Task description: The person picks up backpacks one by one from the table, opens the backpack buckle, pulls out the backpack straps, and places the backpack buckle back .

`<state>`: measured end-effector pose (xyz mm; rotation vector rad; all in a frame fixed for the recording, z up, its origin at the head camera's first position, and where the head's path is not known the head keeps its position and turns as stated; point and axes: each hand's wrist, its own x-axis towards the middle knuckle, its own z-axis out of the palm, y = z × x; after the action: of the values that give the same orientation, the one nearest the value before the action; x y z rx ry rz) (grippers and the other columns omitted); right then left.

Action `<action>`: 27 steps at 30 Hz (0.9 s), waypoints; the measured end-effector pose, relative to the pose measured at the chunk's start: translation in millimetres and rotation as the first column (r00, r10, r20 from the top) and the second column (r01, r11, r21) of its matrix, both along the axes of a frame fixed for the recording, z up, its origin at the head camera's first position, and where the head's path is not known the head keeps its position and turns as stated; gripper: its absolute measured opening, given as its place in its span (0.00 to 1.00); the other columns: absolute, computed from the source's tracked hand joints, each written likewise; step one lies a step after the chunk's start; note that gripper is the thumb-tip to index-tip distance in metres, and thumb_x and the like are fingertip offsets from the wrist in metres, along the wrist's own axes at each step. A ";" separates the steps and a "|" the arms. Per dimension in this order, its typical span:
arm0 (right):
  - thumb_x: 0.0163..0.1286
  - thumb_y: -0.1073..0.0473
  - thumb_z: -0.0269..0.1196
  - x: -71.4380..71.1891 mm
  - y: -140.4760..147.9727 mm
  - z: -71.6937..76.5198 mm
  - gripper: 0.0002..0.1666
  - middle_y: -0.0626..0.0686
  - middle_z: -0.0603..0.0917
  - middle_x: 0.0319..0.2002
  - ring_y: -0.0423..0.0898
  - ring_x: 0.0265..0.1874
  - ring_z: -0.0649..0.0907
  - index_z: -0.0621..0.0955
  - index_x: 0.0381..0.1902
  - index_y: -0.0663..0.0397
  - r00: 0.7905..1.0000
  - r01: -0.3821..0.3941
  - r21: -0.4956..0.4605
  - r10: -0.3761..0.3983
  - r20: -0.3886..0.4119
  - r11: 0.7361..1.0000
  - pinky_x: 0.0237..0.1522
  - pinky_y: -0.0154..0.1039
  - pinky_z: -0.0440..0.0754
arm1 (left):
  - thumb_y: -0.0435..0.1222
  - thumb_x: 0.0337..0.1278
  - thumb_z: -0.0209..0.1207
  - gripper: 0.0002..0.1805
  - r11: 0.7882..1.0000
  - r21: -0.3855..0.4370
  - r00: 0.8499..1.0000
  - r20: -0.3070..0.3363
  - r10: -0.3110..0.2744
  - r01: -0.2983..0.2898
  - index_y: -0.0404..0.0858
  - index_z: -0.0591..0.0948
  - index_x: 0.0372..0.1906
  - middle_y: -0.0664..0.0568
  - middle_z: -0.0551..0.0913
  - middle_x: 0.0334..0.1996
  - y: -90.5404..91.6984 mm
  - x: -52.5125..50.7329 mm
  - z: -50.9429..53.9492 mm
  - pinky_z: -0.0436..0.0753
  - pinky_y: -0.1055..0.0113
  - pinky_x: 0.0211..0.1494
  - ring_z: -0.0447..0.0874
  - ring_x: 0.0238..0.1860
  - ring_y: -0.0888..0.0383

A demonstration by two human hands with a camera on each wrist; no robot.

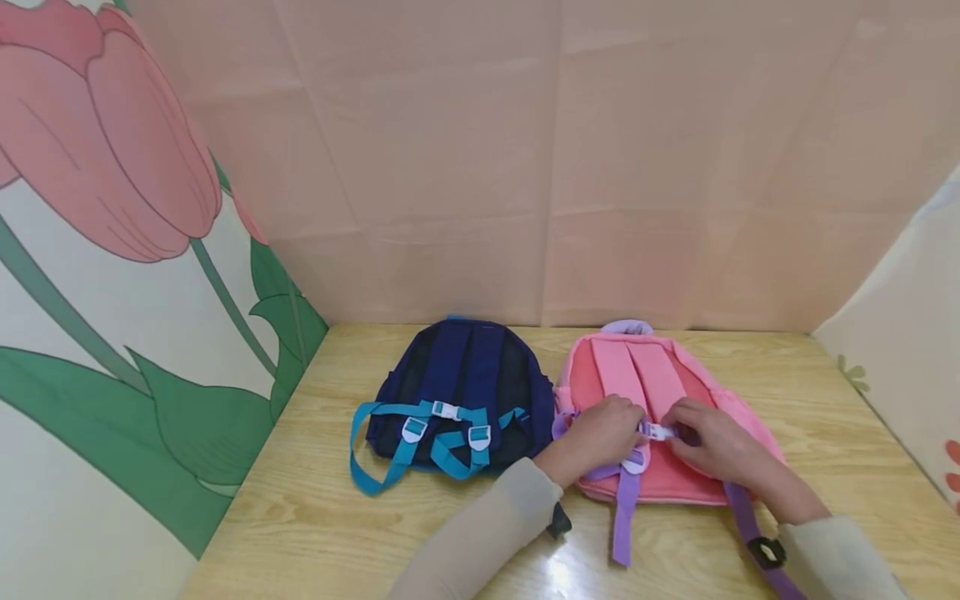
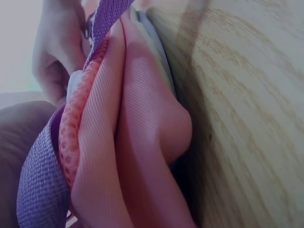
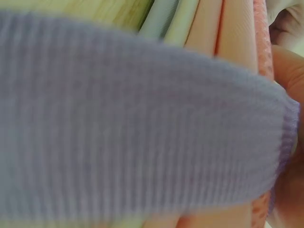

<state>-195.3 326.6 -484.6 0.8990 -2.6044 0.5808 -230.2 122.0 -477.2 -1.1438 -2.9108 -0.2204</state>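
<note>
A pink backpack (image 1: 701, 483) with purple straps lies back side up on the table. Across its shoulder straps runs a chest strap with a white side-release buckle (image 1: 657, 432). My left hand (image 1: 609, 433) pinches the buckle's left end, and my right hand (image 1: 712, 440) grips it from the right. The two buckle halves look joined, though fingertips cover both ends. In the left wrist view a purple strap (image 2: 42, 180) and the bag's pink side (image 2: 147, 90) fill the middle. A blurred purple strap (image 3: 142, 123) blocks most of the right wrist view.
Left of the pink bag lies a navy backpack (image 1: 483, 358) with turquoise straps and a white buckle (image 1: 446, 410), which looks fastened. A black piece (image 1: 559, 522) sits by my left sleeve. A pink cloth wall (image 1: 450, 167) stands behind the wooden table (image 1: 300, 500).
</note>
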 end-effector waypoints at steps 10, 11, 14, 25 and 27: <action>0.49 0.69 0.75 0.6 2.6 1.3 0.18 0.39 0.77 0.32 0.33 0.30 0.72 0.83 0.35 0.46 1.000 -0.004 -0.019 0.003 -0.026 1.000 0.30 0.30 0.72 | 0.52 0.69 0.61 0.10 1.000 0.017 1.000 -0.004 -0.023 0.023 0.53 0.82 0.45 0.66 0.76 0.35 -3.9 -1.0 -1.1 0.73 0.80 0.43 0.72 0.39 0.70; 0.48 0.69 0.75 0.5 3.1 1.4 0.18 0.39 0.77 0.32 0.33 0.30 0.72 0.83 0.35 0.46 1.000 -0.004 -0.021 0.003 -0.028 1.000 0.30 0.29 0.71 | 0.51 0.69 0.61 0.10 1.000 0.023 1.000 0.001 -0.021 0.020 0.53 0.82 0.45 0.66 0.76 0.35 -4.5 -0.8 -0.7 0.73 0.80 0.43 0.72 0.39 0.70; 0.48 0.69 0.76 -0.3 4.9 1.3 0.18 0.39 0.76 0.32 0.33 0.30 0.72 0.83 0.35 0.47 0.999 0.004 -0.014 -0.005 -0.035 1.000 0.29 0.29 0.71 | 0.51 0.69 0.61 0.10 0.999 0.035 1.000 0.004 -0.021 0.021 0.52 0.81 0.46 0.66 0.77 0.35 -6.3 -0.8 -0.2 0.73 0.80 0.44 0.72 0.40 0.70; 0.48 0.68 0.77 -1.5 7.3 3.1 0.17 0.39 0.74 0.31 0.32 0.29 0.70 0.83 0.34 0.49 1.000 0.021 0.016 -0.021 0.005 1.000 0.27 0.30 0.71 | 0.49 0.70 0.61 0.10 0.997 0.071 0.995 0.098 0.014 -0.021 0.53 0.80 0.50 0.66 0.75 0.33 -11.6 0.2 1.4 0.73 0.79 0.42 0.72 0.37 0.69; 0.48 0.68 0.77 -1.0 7.2 3.9 0.17 0.40 0.74 0.31 0.31 0.29 0.70 0.84 0.34 0.49 0.999 0.025 0.019 -0.025 0.035 1.000 0.28 0.30 0.71 | 0.49 0.70 0.60 0.10 0.997 0.077 0.994 0.112 0.017 -0.025 0.54 0.79 0.50 0.66 0.75 0.34 -12.5 0.5 1.5 0.73 0.78 0.43 0.72 0.38 0.69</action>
<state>-196.3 333.8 -480.7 0.8684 -2.6524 0.5716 -229.7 109.6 -475.8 -1.1241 -2.9776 -0.4070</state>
